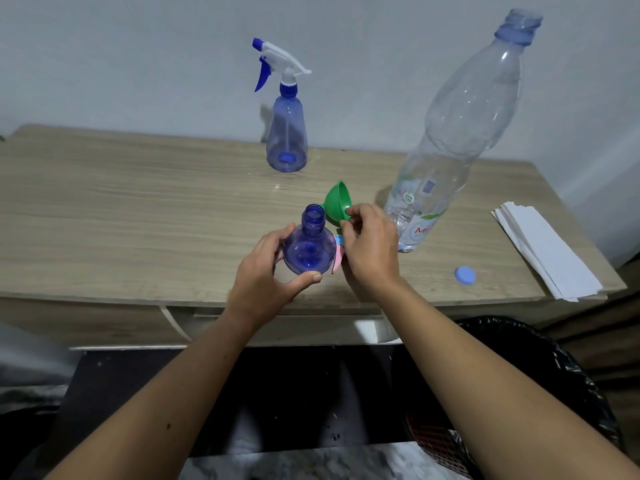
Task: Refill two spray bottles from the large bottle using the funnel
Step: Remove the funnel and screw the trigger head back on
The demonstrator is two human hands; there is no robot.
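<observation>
On the tall clear plastic water bottle (460, 133) we read red letters "Mi" on its label; the rest was hidden.

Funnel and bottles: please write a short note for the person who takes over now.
Left hand grips the open spray bottle. Right hand pinches the green funnel, tilted beside the neck, not yet inserted. Large bottle stands uncapped, its cap on the table. Second spray bottle at the back keeps its sprayer on. Left: seat funnel, pour, both bottles.
</observation>
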